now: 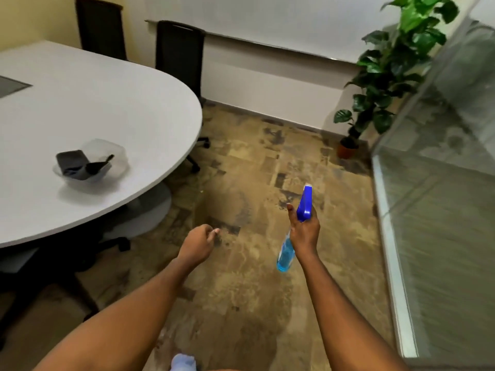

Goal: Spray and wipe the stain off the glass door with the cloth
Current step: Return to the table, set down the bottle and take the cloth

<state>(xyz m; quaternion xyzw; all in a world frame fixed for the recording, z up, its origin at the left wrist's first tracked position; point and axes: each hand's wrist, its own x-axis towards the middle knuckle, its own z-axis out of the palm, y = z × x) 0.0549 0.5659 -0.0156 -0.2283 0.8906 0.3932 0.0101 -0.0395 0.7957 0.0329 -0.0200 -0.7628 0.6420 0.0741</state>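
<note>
My right hand grips a spray bottle with a blue trigger head and pale blue liquid, held over the floor with the nozzle pointing away from me. My left hand hangs beside it as a loose fist with nothing visible in it. The glass door runs along the right side, to the right of the bottle and apart from it. A pale blue cloth shows at the bottom edge, between my arms. No stain can be made out on the glass.
A white oval table fills the left, bearing a clear plastic container with dark items. Two black chairs stand behind it. A potted plant sits in the far right corner. Patterned tan floor lies ahead.
</note>
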